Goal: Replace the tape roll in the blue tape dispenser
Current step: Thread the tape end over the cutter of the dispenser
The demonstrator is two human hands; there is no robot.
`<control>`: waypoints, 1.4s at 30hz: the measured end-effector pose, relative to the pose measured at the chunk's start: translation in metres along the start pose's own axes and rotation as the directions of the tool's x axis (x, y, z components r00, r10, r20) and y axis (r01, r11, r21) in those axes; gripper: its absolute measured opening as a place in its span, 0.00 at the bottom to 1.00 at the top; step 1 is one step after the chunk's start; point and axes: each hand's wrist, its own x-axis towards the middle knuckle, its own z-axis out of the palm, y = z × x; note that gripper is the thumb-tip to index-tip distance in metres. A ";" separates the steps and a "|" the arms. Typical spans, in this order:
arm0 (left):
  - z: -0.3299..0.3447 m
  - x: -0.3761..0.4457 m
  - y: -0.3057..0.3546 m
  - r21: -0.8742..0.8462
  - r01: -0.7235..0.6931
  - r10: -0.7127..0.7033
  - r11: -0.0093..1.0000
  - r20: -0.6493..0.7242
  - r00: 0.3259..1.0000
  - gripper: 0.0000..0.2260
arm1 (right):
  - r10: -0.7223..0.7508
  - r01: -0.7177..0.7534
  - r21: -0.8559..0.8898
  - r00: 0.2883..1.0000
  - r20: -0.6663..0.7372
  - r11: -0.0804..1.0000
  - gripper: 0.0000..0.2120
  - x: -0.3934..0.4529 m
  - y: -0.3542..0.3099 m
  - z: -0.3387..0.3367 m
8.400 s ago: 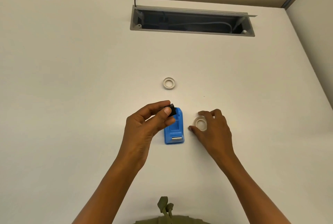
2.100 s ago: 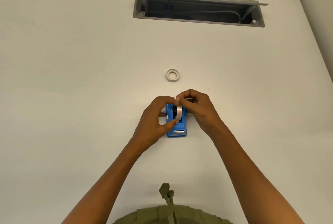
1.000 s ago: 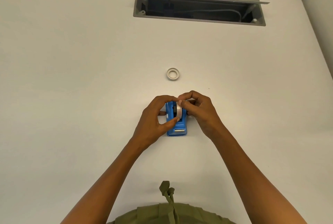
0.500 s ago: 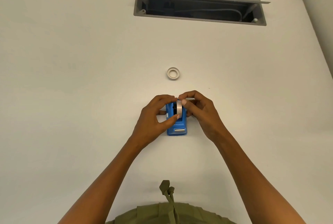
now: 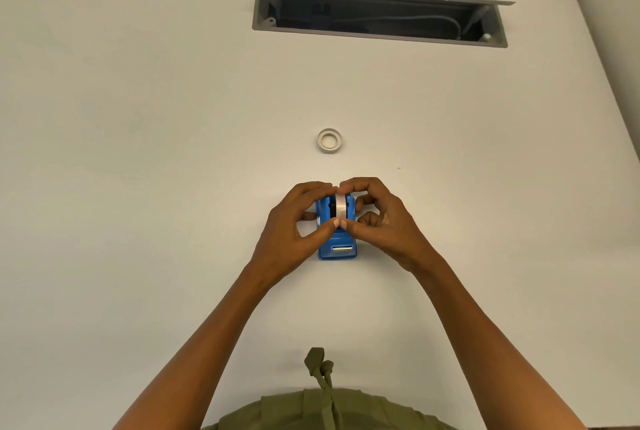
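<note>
The blue tape dispenser (image 5: 337,246) stands on the white table (image 5: 138,187), its metal cutter facing me. A clear tape roll (image 5: 341,208) on a black hub sits upright in the dispenser's cradle. My left hand (image 5: 294,228) pinches the roll from the left, with forefinger on top and thumb at its near edge. My right hand (image 5: 377,218) pinches it from the right in the same way. A second whitish tape ring (image 5: 329,141) lies flat on the table beyond the dispenser.
A grey cable tray opening (image 5: 379,12) is cut into the table's far side, with wires inside. A wall panel (image 5: 616,83) borders the table on the right. My olive garment (image 5: 322,405) shows at the bottom edge.
Over the last second both hands stay closed round the roll in the dispenser; my thumbs have drawn together at the roll's near edge. Earlier, my right hand picked the roll off the table.
</note>
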 end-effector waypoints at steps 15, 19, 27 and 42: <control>-0.001 0.001 0.001 0.002 0.017 -0.017 1.000 0.018 1.000 0.18 | 0.014 -0.015 -0.015 0.998 -0.060 1.000 0.15 0.007 -0.003 0.003; -0.001 0.001 0.002 -0.012 0.017 -0.017 1.000 0.015 1.000 0.18 | 0.006 -0.009 -0.039 0.996 -0.084 0.999 0.17 0.009 -0.006 0.004; 0.000 0.000 0.001 -0.046 0.036 -0.036 0.998 -0.003 0.999 0.18 | 0.017 -0.024 -0.052 0.991 -0.129 0.998 0.09 0.010 -0.007 0.003; 0.000 0.001 0.005 -0.035 -0.003 0.003 0.999 0.000 1.000 0.15 | -0.163 0.149 -0.500 0.987 0.017 0.853 0.17 0.003 -0.033 -0.012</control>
